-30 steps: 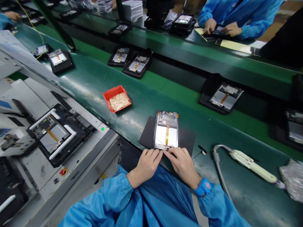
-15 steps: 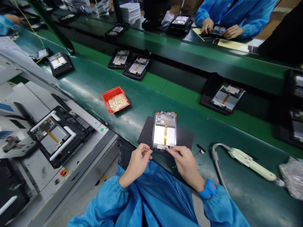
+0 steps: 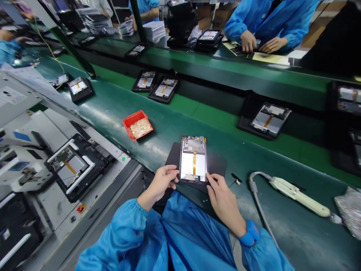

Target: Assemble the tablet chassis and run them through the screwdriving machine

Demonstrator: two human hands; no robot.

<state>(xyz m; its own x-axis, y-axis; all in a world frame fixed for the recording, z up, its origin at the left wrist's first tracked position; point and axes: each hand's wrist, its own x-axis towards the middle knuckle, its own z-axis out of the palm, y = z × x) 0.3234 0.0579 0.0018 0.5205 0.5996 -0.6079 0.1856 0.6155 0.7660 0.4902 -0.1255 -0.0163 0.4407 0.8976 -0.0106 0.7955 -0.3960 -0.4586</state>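
Hands frame the near end of an opened tablet (image 3: 193, 159), which lies face down on a dark mat (image 3: 218, 164) at the near edge of the green bench (image 3: 175, 124). The left hand (image 3: 160, 183) pinches the tablet's near-left corner between thumb and fingertips, its grip narrow and closed on the frame. The right hand (image 3: 222, 197) rests at the near-right corner, fingertips touching the frame's edge; whether it actually clamps the frame I cannot tell.

Inside the tablet, the silver battery and the orange flex cable running up its middle look seated, and a thin dark wire curls loose near the bottom edge, so the work seems partly done, with that wire likely unsettled. A red tray (image 3: 138, 124) of small tan pieces sits well apart to the left; a pale hand tool (image 3: 296, 192) lies to the right, untouched.
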